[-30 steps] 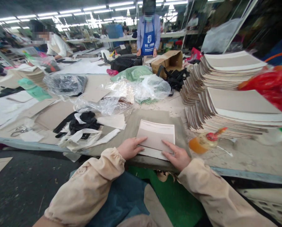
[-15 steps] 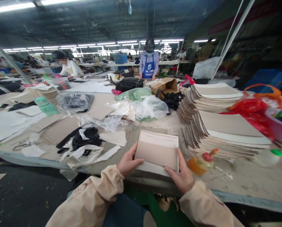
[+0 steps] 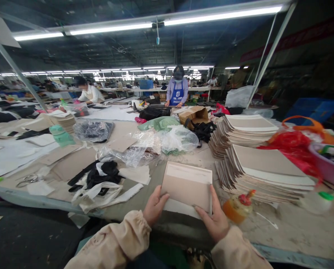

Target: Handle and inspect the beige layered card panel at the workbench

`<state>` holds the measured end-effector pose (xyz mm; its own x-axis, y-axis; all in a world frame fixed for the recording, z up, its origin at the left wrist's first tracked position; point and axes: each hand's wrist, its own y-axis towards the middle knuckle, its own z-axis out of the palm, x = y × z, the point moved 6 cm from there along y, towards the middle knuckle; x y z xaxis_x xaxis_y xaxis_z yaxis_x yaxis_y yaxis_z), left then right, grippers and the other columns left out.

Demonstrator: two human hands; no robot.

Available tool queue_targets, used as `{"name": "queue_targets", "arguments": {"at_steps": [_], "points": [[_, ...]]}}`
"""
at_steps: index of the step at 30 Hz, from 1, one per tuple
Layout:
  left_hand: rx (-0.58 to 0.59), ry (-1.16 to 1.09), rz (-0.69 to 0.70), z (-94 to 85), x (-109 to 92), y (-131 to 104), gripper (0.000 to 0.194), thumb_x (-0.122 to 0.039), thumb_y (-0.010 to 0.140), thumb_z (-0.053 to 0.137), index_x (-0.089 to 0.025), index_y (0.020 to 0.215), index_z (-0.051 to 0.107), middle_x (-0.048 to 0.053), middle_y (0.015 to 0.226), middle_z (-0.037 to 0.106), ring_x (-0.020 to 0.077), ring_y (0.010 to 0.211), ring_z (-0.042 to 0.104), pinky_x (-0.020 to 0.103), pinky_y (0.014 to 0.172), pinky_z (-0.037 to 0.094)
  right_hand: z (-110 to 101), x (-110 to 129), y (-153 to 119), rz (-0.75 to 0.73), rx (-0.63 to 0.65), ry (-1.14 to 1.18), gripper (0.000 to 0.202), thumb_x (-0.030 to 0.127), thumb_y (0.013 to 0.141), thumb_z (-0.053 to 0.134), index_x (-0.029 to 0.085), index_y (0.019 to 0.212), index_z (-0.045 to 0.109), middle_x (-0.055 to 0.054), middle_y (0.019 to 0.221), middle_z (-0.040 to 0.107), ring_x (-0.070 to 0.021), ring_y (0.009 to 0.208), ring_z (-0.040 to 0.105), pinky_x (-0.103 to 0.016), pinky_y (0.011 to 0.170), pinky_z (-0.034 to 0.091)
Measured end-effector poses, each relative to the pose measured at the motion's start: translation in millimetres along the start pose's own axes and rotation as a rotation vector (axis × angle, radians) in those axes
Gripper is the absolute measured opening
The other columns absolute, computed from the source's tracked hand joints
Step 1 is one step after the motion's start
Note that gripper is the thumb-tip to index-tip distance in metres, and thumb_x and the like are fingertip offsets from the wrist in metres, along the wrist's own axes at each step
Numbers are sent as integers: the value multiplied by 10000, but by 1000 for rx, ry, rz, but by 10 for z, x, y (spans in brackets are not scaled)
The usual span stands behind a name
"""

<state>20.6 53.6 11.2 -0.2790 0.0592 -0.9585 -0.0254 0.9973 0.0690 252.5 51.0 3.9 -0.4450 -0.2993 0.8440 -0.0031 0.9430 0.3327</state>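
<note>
I hold a rectangular beige and white card piece [image 3: 187, 189] with both hands just above the near edge of the worktable [image 3: 292, 231]. My left hand [image 3: 153, 206] grips its left edge and my right hand [image 3: 215, 216] grips its lower right corner. The piece is tilted up toward me. Two fanned stacks of similar card pieces [image 3: 263, 168] lie just to the right. An orange glue bottle [image 3: 238, 206] with a red tip lies beside my right hand.
Black and white fabric scraps [image 3: 99, 179], clear plastic bags [image 3: 161, 142], scissors [image 3: 27, 180], and a cardboard box [image 3: 194, 114] cover the table. A red bag [image 3: 292, 147] and pink basin [image 3: 327, 164] sit at right. A person in a blue apron [image 3: 177, 91] stands across; another person [image 3: 90, 93] works far left.
My hands went from pressing the card piece flat on the table to gripping its sides and lifting it, tilted toward me. My view has swung upward.
</note>
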Motion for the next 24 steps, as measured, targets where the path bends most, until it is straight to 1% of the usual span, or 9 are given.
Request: {"name": "queue_targets", "arguments": {"at_steps": [2,6,11,15,17,20,22,24], "points": [[-35,7,5,-3,18,-11,308,-356,869,462,-153,1087,539,73,1017,652,204,921,601,301,824,461,4,23,15,-10,-6,15,760,388,855,527,166,1470,140,-104,1505,235,-260,1371,233,-429,1132,204],[-149,41,3,-53,58,-24,332,-395,839,486,-152,1050,566,77,998,661,218,942,605,305,849,458,26,23,29,4,-6,31,751,384,858,517,175,1472,139,-101,1485,288,-258,1354,281,-417,1109,266],[-211,40,-49,-74,128,-22,428,-465,802,498,-125,1054,566,101,1013,664,244,963,609,320,851,465,75,-8,29,-17,-19,47,749,366,857,515,164,1473,139,-101,1445,370,-244,1339,316,-367,1061,353],[-238,22,-65,-77,113,-6,406,-487,800,482,-140,986,579,86,959,673,245,942,613,318,835,468,100,8,35,-16,-22,49,755,359,856,515,151,1473,134,-100,1416,416,-238,1329,335,-345,1035,388],[-206,-17,-84,-73,78,12,398,-497,795,490,-146,963,579,74,911,679,238,880,625,315,794,482,95,24,44,-5,-22,58,757,355,849,524,150,1471,144,-102,1416,415,-241,1323,346,-359,1049,373],[-83,-93,-86,-64,-7,17,415,-476,776,548,-141,1019,574,78,946,685,238,860,633,324,781,495,77,44,53,4,-12,88,759,345,837,538,150,1468,164,-101,1429,396,-245,1316,357,-384,1081,327],[-21,-150,-53,-85,-67,-25,463,-430,741,615,-143,1100,562,89,1044,675,252,948,622,336,840,490,68,53,47,0,1,121,763,332,829,546,147,1468,171,-99,1431,394,-242,1317,356,-385,1090,312],[11,-208,-19,-117,-99,-104,519,-397,725,649,-154,1172,546,95,1144,646,269,1068,583,353,922,464,68,59,25,-8,17,161,764,319,822,555,150,1467,181,-94,1430,396,-238,1321,349,-385,1093,308]]}}
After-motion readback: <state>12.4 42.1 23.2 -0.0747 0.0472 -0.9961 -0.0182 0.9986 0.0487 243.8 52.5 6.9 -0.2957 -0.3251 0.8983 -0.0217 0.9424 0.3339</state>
